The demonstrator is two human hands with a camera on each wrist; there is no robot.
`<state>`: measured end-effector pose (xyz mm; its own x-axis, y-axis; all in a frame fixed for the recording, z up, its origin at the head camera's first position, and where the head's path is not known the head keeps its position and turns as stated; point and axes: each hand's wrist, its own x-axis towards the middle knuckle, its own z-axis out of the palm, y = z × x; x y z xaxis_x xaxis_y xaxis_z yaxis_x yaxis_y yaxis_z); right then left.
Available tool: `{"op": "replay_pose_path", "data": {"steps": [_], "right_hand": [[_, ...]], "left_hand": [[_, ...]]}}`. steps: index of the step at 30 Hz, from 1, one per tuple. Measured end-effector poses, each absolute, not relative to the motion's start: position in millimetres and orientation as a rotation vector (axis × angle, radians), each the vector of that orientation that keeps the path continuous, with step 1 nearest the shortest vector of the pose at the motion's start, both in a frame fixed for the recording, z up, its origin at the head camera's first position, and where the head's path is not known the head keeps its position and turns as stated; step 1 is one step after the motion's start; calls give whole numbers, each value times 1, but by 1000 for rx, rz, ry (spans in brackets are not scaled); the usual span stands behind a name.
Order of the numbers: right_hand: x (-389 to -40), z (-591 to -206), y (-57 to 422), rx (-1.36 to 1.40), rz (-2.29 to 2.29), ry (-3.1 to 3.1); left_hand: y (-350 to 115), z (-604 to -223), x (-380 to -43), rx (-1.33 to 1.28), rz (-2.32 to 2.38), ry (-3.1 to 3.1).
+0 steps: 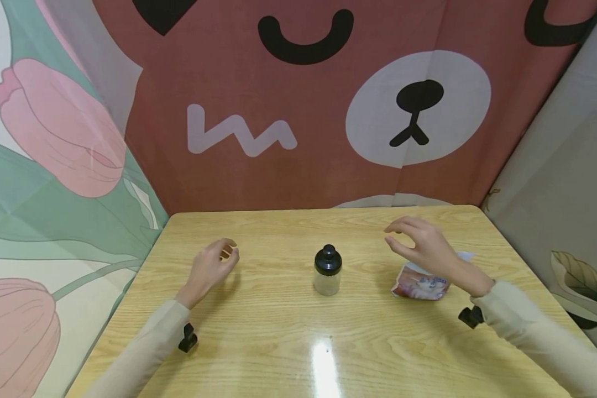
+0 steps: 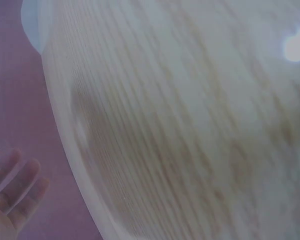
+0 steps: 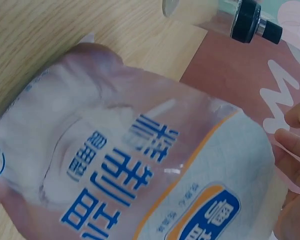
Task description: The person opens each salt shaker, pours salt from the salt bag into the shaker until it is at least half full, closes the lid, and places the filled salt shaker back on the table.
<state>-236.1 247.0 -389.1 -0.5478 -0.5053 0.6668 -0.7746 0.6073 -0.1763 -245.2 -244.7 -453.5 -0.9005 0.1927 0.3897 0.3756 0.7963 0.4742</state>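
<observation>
A small clear jar with a black knobbed lid [image 1: 328,271] stands upright on the wooden table between my hands. To its right lies a pink and white plastic bag of salt [image 1: 419,285] with blue printing. My right hand [image 1: 422,243] hovers over the bag's far side, thumb and fingers bent in a wide curve with nothing between them. In the right wrist view, the salt bag [image 3: 125,145] fills much of the picture, and the hand's fingers show at the right edge. My left hand [image 1: 211,267] is above the table left of the jar, fingers loosely bent and holding nothing.
The wooden table [image 1: 258,331] ends at a hanging cloth [image 1: 239,182] with a cartoon bear print. Flowered cloth [image 1: 79,221] hangs on the left, and pale cloth [image 1: 552,182] on the right. Small black devices sit at both wrists.
</observation>
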Motion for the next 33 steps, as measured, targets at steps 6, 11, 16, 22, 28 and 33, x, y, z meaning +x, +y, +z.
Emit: {"op": "replay_pose_path", "data": {"steps": [6, 11, 16, 22, 28, 33], "right_hand": [[-234, -392, 241, 984, 650, -2286], [-232, -393, 234, 966, 624, -2298], [-228, -391, 229, 974, 617, -2288], [-225, -388, 224, 1001, 624, -2283], [-224, -387, 219, 1011, 632, -2273], [-223, -387, 213, 1004, 617, -2285]], "left_hand": [[-242, -457, -247, -478, -807, -2659], [-237, -457, -247, -501, -821, -2646], [-231, -458, -247, -523, -823, -2643], [-227, -460, -247, -520, -821, -2639], [-224, -460, -248, -525, -833, -2641], [-224, -462, -248, -551, -814, -2632]]}}
